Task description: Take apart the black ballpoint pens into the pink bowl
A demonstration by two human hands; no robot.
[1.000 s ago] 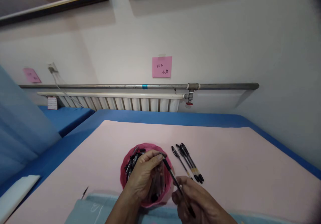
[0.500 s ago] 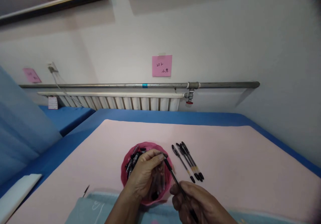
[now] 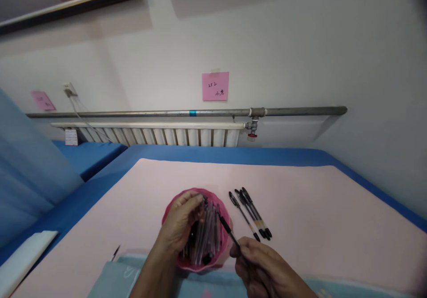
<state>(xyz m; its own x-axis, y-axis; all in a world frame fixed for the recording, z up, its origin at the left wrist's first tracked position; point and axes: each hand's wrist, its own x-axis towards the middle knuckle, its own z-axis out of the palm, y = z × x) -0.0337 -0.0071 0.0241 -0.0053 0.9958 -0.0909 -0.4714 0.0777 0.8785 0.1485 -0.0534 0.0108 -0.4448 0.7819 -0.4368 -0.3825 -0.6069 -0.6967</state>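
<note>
A round pink bowl [image 3: 223, 251] full of black and clear pens stands on the pink mat [image 3: 316, 213]. My left hand [image 3: 180, 224] reaches into the bowl from the left, its fingers curled over the pens; whether it grips one I cannot tell. My right hand [image 3: 267, 271] is at the bowl's right, pinching a capped black pen [image 3: 228, 230] that slants up over the bowl's right rim. Three black pens [image 3: 250, 212] lie side by side on the mat right of the bowl.
A light blue cloth [image 3: 113, 280] lies at the near edge. One small dark piece [image 3: 115, 253] lies left of it. A blue surface [image 3: 60, 209] surrounds the mat, with a white slab [image 3: 23, 260] at the left. A radiator [image 3: 156, 134] and pipe run along the wall.
My left hand has let go of the black pen's cap end and moved left, deeper into the bowl. My right hand keeps the pen, almost in place.
</note>
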